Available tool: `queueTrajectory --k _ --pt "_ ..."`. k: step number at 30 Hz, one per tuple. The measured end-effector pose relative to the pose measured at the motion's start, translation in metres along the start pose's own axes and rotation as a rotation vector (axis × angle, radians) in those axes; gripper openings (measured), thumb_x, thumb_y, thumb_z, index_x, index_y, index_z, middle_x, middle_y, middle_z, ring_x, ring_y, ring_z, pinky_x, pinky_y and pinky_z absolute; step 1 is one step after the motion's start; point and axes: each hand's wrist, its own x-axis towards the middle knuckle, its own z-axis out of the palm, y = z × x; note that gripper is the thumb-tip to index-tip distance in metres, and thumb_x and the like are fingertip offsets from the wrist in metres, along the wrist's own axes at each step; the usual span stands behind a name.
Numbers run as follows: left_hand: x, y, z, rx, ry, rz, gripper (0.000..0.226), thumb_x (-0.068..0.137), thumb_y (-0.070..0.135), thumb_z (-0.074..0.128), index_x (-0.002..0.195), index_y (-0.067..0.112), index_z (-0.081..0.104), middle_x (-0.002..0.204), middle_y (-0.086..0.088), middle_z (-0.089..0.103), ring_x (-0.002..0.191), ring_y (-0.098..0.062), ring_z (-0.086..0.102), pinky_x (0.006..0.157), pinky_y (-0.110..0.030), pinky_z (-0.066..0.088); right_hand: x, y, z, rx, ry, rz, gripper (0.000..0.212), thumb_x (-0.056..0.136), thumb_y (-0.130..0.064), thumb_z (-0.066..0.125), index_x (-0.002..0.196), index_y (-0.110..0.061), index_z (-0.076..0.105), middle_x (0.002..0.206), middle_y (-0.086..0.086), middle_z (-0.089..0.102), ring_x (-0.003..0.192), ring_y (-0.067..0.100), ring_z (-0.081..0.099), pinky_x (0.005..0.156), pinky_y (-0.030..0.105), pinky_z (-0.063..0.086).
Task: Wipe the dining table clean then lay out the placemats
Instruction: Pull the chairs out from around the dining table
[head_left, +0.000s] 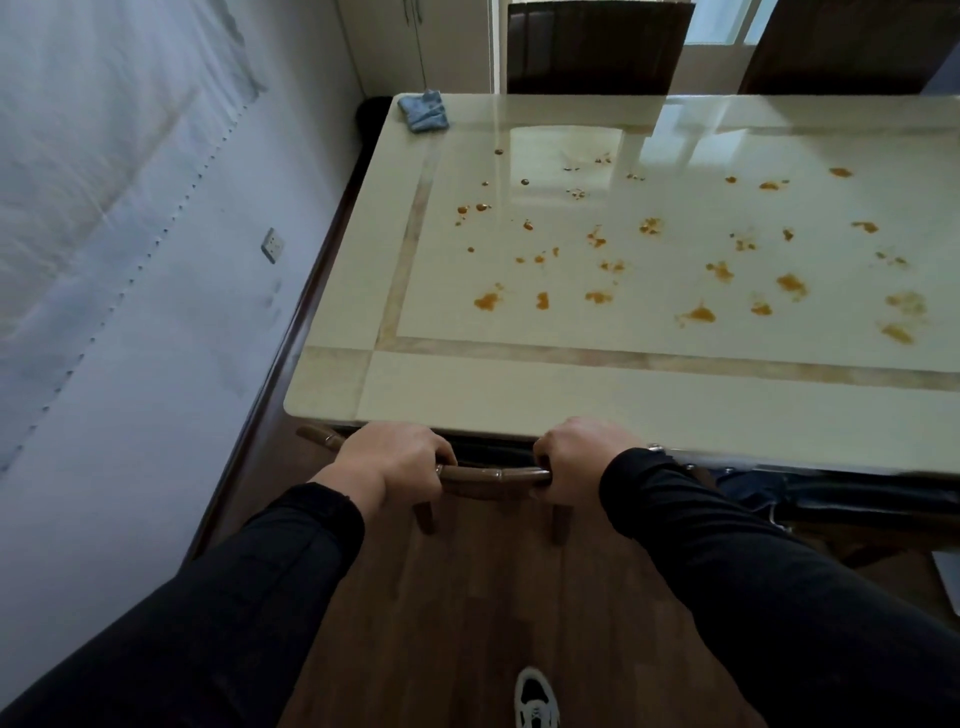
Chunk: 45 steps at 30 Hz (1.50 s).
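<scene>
Chair's in your grip, table's still a mess

Biggest first: the dining table (649, 395) runs its long axis left to right ahead of you, orange stains (696, 314) spattered from 12 to 2 o'clock. The chair back (493, 475) sits tucked at its near edge, with your left hand (395, 457) and right hand (582, 452) apart, each curled round the top rail. The blue cloth (425, 111) sits at the far corner, roughly 11 o'clock, so your left hand's nearer. No placemats in view.

Glossy table (623, 395); cloth rag (423, 110); floor (467, 597) seemingly wood.
</scene>
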Motion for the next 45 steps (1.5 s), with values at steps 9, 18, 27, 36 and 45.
queueTrajectory --k 9,18,27,36,45 --pt "-0.005 0.002 -0.008 0.009 -0.035 0.017 0.039 0.076 0.035 0.051 0.11 0.05 0.065 0.103 0.016 0.069 0.091 -0.015 0.062 0.069 -0.029 0.046 0.002 -0.002 -0.001 -0.008 -0.037 0.004 0.027 0.075 -0.049 0.059 0.091 -0.029 0.068 0.091 -0.004 0.066 0.087 0.022 0.059 0.076 0.032 0.054" --pt "-0.008 -0.004 -0.014 -0.203 -0.148 0.024 0.054 0.064 0.038 0.066 0.118 0.041 0.064 0.104 0.014 0.067 0.098 -0.014 0.063 0.08 -0.031 0.053 0.009 -0.027 -0.012 0.222 -0.083 0.019 0.078 0.058 -0.073 0.076 0.124 -0.034 0.06 0.114 -0.008 0.064 0.104 0.016 0.057 0.083 0.029 0.047" --pt "0.005 -0.09 -0.061 -1.127 0.059 -0.029 0.029 0.089 0.007 0.053 0.112 0.01 0.07 0.094 -0.004 0.069 0.083 -0.013 0.061 0.059 -0.013 0.044 0.072 -0.131 -0.056 0.724 0.313 0.138 0.038 0.089 -0.045 0.067 0.118 -0.021 0.066 0.111 -0.004 0.07 0.101 0.013 0.065 0.092 0.032 0.052" --pt "0.028 -0.214 -0.12 -1.192 0.174 0.031 0.017 0.089 0.022 0.055 0.101 0.025 0.066 0.1 0.0 0.069 0.089 -0.018 0.062 0.078 -0.035 0.049 0.158 -0.247 -0.098 1.052 0.684 0.392 0.024 0.092 -0.023 0.062 0.112 -0.013 0.069 0.106 0.002 0.072 0.1 0.016 0.066 0.094 0.037 0.052" --pt "0.073 -0.238 -0.142 -1.149 0.197 0.0 0.033 0.092 0.025 0.056 0.123 0.014 0.061 0.123 -0.01 0.065 0.119 -0.031 0.057 0.097 -0.044 0.048 0.199 -0.239 -0.124 1.155 0.841 0.583 0.038 0.096 -0.023 0.054 0.131 -0.01 0.055 0.13 0.004 0.06 0.117 0.018 0.058 0.102 0.034 0.046"
